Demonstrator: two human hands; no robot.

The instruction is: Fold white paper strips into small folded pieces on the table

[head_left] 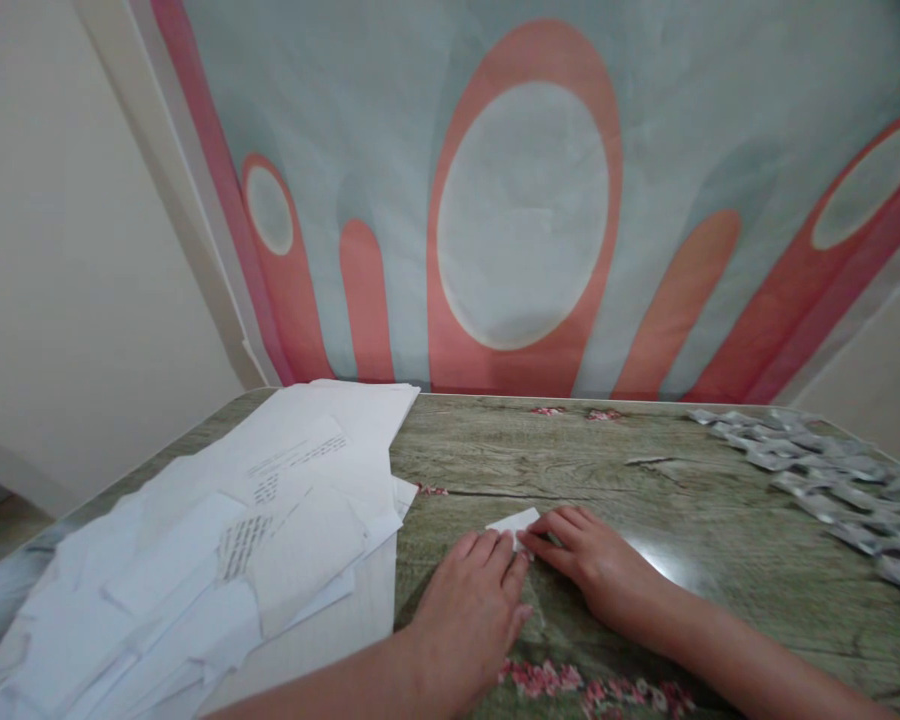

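A small white piece of paper, which looks folded, lies on the wood-patterned table between my two hands. My left hand rests flat over its near left edge, fingertips pressing on it and thumb apart from the fingers. From the right, my right hand pinches the paper's right edge between thumb and fingertips. The near part of the paper is hidden beneath my fingers.
A loose heap of white paper sheets, some printed, covers the table's left side. Several grey-white folded strips lie in rows at the far right. A wall covering with coral shapes stands behind the wood-patterned table.
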